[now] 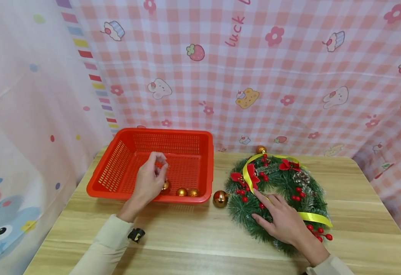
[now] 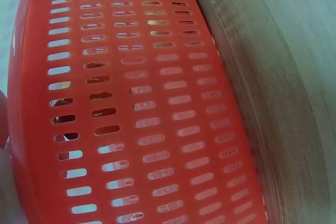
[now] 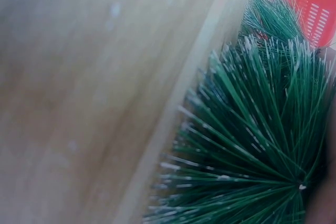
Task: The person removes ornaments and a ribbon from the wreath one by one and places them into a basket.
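Over the red basket (image 1: pixel 207 168), my left hand (image 1: pixel 149 177) has its thumb and index finger drawn together in a pinch. A shiny gold bauble (image 1: pixel 166 186) hangs just below these fingertips; any string on it is too thin to make out. On the green wreath (image 1: pixel 243 212), my right hand (image 1: pixel 284 219) rests with fingers extended, the index fingertip at a yellow ribbon (image 1: pixel 246 176). Red berries, red flowers and a pinecone (image 1: pixel 301 177) decorate the wreath. The right wrist view shows its frosted needles (image 3: pixel 262 124) close up.
Two more gold baubles (image 1: pixel 181 192) lie in the basket's near right corner. One larger gold bauble (image 1: pixel 220 199) sits between basket and wreath, and another bauble (image 1: pixel 261 149) is behind the wreath. The wooden table (image 1: pixel 186 244) meets a checked curtain (image 1: pixel 200 88) at the back.
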A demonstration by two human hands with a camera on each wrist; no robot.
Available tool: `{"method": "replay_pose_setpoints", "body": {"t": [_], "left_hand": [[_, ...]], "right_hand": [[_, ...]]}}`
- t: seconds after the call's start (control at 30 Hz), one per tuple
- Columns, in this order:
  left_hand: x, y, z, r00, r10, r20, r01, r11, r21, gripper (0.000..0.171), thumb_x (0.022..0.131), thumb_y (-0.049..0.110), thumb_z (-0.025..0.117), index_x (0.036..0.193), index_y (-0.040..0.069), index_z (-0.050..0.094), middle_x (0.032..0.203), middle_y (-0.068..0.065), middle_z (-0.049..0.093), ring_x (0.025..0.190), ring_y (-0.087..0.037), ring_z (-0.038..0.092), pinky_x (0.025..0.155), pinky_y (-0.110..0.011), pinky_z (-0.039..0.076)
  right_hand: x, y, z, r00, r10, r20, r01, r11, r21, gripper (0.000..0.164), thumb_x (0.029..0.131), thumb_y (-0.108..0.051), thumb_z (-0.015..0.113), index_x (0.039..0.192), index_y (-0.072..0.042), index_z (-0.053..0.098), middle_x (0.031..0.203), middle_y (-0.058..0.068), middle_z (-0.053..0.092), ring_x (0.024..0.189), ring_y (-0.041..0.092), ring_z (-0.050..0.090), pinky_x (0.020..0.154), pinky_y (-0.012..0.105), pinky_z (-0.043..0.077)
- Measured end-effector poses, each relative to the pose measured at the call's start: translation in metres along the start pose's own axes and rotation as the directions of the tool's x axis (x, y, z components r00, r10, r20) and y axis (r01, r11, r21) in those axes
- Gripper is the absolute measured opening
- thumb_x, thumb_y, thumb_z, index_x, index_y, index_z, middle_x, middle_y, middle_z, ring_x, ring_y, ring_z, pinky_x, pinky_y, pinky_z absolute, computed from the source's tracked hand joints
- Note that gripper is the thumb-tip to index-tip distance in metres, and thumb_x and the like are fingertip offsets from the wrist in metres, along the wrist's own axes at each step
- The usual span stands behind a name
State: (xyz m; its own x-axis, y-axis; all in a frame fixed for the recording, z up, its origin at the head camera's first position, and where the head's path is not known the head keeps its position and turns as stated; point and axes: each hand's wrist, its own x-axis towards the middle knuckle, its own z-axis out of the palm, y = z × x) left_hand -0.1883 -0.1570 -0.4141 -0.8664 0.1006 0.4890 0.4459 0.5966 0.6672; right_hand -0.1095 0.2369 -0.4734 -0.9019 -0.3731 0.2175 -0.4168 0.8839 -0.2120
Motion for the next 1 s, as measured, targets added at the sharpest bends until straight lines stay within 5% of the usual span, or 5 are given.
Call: {"method": "replay_pose_setpoints", "body": {"t": [0.37, 0.5, 0.83, 1.0], "left_hand": [[-0.001, 0.000, -0.001, 0.999, 0.013, 0.029, -0.013, 1.000, 0.017, 0.018, 0.094, 0.000, 0.061, 0.108, 0.008, 0.053, 0.093, -0.006, 0.062, 0.060, -0.014, 0.054, 0.056, -0.026, 0.047], [0.000, 0.002, 0.000, 0.994, -0.033, 0.101, 0.028, 0.998, 0.048, 0.019, 0.094, 0.004, 0.063, 0.110, 0.009, 0.053, 0.097, -0.007, 0.064, 0.075, -0.017, 0.060, 0.066, -0.033, 0.052], [-0.002, 0.022, 0.020, 0.967, -0.051, 0.250, 0.038, 0.998, 0.058, 0.034, 0.094, 0.010, 0.066, 0.127, 0.011, 0.054, 0.111, -0.010, 0.066, 0.094, -0.022, 0.063, 0.081, -0.042, 0.054], [-0.007, 0.045, 0.040, 0.932, -0.063, 0.356, 0.020, 0.992, 0.125, 0.048, 0.098, 0.025, 0.063, 0.143, 0.015, 0.048, 0.134, -0.009, 0.060, 0.113, -0.027, 0.063, 0.092, -0.049, 0.052]], "right_hand": [[0.001, 0.000, 0.001, 1.000, -0.007, -0.002, 0.007, 1.000, -0.012, 0.072, 0.091, -0.052, 0.065, 0.153, -0.025, 0.039, 0.120, 0.009, 0.061, 0.114, 0.031, 0.056, 0.077, 0.051, 0.055], [0.000, 0.001, 0.000, 1.000, -0.003, 0.003, 0.003, 1.000, -0.012, 0.072, 0.091, -0.052, 0.064, 0.153, -0.026, 0.039, 0.120, 0.010, 0.061, 0.114, 0.031, 0.056, 0.078, 0.051, 0.055], [0.000, 0.000, -0.001, 1.000, 0.003, 0.006, -0.003, 1.000, -0.010, 0.071, 0.092, -0.052, 0.063, 0.153, -0.027, 0.038, 0.121, 0.010, 0.061, 0.115, 0.032, 0.055, 0.077, 0.052, 0.055], [0.000, 0.000, 0.000, 1.000, -0.005, 0.002, 0.005, 1.000, -0.010, 0.071, 0.092, -0.052, 0.064, 0.153, -0.027, 0.038, 0.120, 0.009, 0.062, 0.114, 0.031, 0.056, 0.077, 0.051, 0.055]]}}
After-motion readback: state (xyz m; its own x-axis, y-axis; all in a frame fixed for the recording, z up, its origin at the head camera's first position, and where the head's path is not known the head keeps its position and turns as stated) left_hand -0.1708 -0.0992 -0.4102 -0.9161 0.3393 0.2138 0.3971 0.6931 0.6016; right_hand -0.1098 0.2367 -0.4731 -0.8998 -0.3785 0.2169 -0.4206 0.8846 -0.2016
